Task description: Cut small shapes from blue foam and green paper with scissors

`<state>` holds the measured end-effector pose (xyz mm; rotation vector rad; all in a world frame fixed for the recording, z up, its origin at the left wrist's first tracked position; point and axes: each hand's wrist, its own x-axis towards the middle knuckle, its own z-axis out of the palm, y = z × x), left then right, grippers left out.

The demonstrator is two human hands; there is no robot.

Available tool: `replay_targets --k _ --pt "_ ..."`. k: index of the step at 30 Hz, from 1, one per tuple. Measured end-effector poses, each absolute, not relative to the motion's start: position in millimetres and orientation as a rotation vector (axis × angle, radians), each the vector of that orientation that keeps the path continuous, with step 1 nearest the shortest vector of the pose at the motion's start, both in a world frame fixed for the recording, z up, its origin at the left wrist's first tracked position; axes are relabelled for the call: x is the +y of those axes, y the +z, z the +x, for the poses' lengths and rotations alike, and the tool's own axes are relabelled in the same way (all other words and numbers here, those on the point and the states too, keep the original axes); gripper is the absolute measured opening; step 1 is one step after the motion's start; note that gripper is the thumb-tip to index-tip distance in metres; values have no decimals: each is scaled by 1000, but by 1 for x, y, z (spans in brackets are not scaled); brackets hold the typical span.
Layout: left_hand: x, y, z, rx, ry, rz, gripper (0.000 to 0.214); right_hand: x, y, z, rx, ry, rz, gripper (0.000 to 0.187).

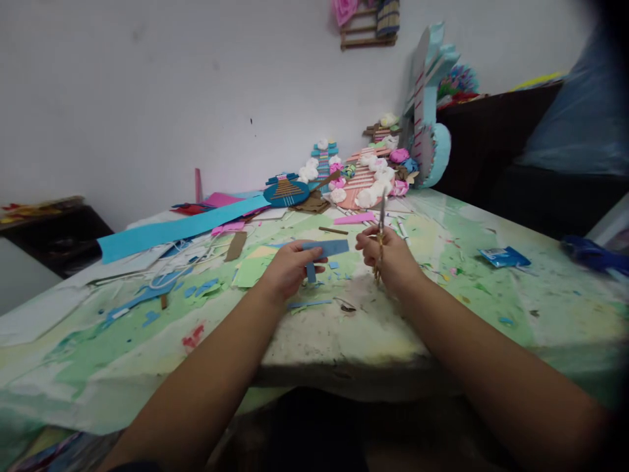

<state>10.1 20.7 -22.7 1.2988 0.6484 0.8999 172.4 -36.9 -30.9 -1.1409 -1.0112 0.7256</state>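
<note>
My left hand (293,267) is closed on a blue paper strip (335,247), which sticks out to the right past the fingertips. A second narrow blue piece hangs below the thumb; whether it is joined to the strip I cannot tell. To the right, my right hand (390,255) is closed around a pair of scissors (382,219), blades pointing up and golden handles in the fingers. The blades stand apart from the paper. Small blue paper scraps (334,265) and a thin blue sliver (309,303) lie on the table under the hands.
A stained cloth (314,341) covers the table. Long turquoise paper (181,229), brown pieces (236,246) and blue cut-offs (201,288) lie left. Paper-decorated instrument shapes (285,194) and white paper flowers (378,177) stand at the back. A blue packet (504,256) rests right.
</note>
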Motion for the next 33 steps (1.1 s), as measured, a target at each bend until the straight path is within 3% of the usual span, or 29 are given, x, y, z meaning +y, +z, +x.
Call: replay_targets --k 7,18,27,33 --pt "20 -16 11 535 1199 1016 19 -41 -36 173 -1441 475 -1635 40" --pt "13 -18 19 539 1313 891 19 -46 -35 165 -1729 515 -1579 40" --pt "7 -19 21 499 1261 919 21 -50 -33 149 -1619 397 -1735 58" --pt "10 -20 19 527 1261 927 18 -50 -32 145 -1716 360 -1728 45"
